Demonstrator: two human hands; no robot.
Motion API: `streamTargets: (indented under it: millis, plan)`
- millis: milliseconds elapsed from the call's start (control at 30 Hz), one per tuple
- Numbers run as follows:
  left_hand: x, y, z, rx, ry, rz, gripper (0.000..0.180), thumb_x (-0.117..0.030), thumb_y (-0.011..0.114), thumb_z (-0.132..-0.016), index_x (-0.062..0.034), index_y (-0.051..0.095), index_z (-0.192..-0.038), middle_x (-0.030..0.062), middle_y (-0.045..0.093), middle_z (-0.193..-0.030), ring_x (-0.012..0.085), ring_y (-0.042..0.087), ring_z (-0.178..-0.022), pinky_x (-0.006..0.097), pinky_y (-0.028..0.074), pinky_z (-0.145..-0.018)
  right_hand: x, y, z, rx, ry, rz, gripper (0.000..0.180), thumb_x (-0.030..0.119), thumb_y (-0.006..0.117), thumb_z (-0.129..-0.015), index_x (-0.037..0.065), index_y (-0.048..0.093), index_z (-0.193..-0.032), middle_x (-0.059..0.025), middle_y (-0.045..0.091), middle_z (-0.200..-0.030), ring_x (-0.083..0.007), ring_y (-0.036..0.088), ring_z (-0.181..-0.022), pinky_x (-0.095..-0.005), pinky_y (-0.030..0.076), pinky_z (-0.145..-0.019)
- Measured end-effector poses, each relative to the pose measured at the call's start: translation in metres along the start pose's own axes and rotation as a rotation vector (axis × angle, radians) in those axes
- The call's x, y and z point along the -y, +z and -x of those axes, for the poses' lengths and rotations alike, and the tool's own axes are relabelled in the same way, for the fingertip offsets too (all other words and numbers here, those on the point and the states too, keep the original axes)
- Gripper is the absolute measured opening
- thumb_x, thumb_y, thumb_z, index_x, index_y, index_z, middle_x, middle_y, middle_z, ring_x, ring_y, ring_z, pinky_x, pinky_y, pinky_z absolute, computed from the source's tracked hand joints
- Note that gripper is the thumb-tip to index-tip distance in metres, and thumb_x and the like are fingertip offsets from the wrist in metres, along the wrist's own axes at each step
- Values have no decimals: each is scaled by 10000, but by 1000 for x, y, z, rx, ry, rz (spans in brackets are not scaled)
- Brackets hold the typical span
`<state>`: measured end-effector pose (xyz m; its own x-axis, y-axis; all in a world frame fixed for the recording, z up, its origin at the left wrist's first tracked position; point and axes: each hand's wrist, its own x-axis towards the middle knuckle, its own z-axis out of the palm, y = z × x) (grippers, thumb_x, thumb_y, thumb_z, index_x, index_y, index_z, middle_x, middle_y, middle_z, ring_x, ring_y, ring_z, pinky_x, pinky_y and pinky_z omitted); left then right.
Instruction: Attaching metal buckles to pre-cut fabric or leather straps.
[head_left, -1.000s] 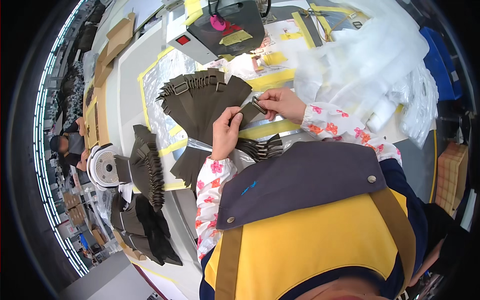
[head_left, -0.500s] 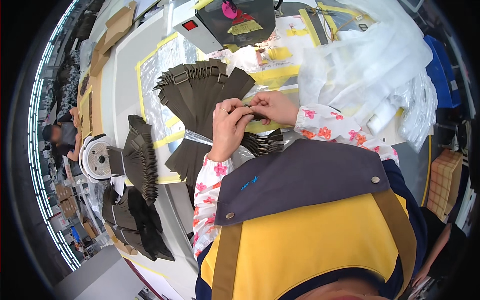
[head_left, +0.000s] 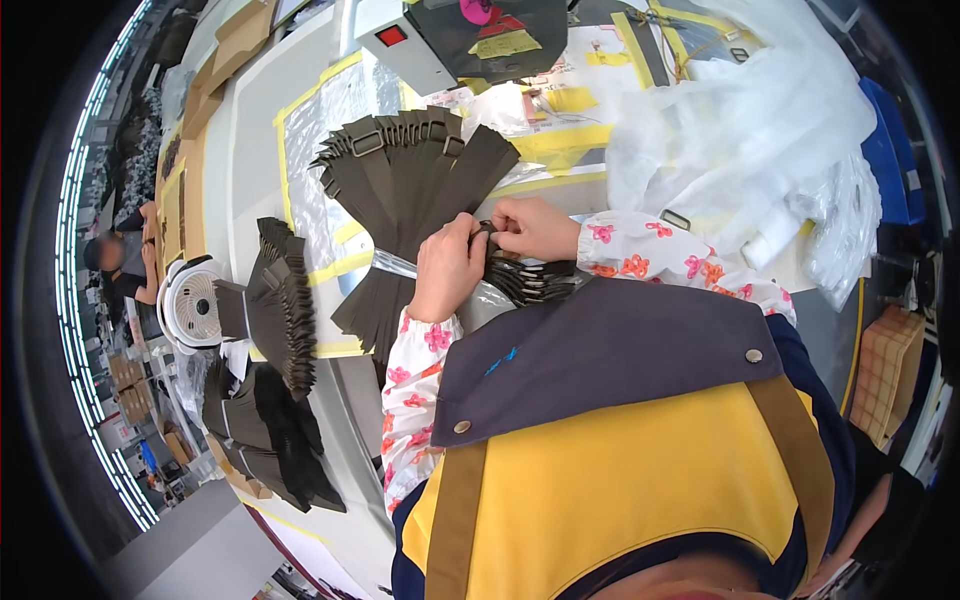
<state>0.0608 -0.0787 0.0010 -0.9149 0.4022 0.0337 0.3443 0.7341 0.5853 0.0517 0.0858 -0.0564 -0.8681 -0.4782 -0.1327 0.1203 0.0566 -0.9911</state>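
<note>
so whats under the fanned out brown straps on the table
Under the fanned brown straps lies a clear plastic sheet bordered with yellow tape on the white table. The left hand covers their lower ends, so what is beneath there cannot be seen.

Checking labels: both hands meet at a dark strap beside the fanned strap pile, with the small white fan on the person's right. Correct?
Not quite. In the head view both hands do meet at a dark strap beside the fanned strap pile, but the small white fan is on the person's left.

Yellow label (head_left: 507, 44) atop dark machine (head_left: 520, 30)
</note>
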Motion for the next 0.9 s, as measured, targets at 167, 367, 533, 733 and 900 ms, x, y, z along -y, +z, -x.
streamTargets:
  millis: [167, 367, 533, 733, 900]
  plan:
    - [-3, 1, 0, 35, -204, 463, 197, -47, 650, -704, -3, 528, -853, 79, 542, -675, 165, 543, -570, 271, 422, -528, 0, -11, 11, -57, 59, -339, 80, 50, 550, -761, -1, 515, -812, -37, 545, -640, -90, 544, -557, -215, 435, -487]
    - [-15, 13, -11, 32, 177, 67, 179, -78, 666, -679, -19, 590, -831, 71, 534, -652, 209, 517, -619, 305, 407, -535, 31, -41, 57, -189, 75, -83, 56, 33, 539, -774, 5, 509, -813, -32, 547, -668, -76, 542, -572, -215, 445, -490]
    - [-30, 12, -10, 150, 372, -43, 86, -127, 648, -693, -51, 636, -732, 85, 561, -642, 267, 523, -674, 354, 411, -565, 33, -117, 123, -495, -144, 619, 121, 46, 598, -745, 25, 507, -822, -53, 527, -666, -136, 524, -552, -250, 429, -516]
    - [-30, 19, -17, 86, 146, -6, 170, -95, 626, -725, -46, 618, -888, 103, 575, -811, 285, 556, -806, 353, 441, -626, 10, -125, 158, -422, 37, 1034, 155, 92, 606, -685, 36, 493, -776, -103, 539, -717, -280, 542, -670, -348, 426, -586]
    - [-18, 35, -31, -226, 225, -335, 393, -56, 628, -690, -15, 515, -1064, 101, 491, -1004, 267, 509, -837, 343, 431, -692, 6, -131, 156, -373, 219, 920, 143, 66, 584, -694, 40, 480, -788, -103, 524, -747, -278, 538, -679, -349, 423, -585]
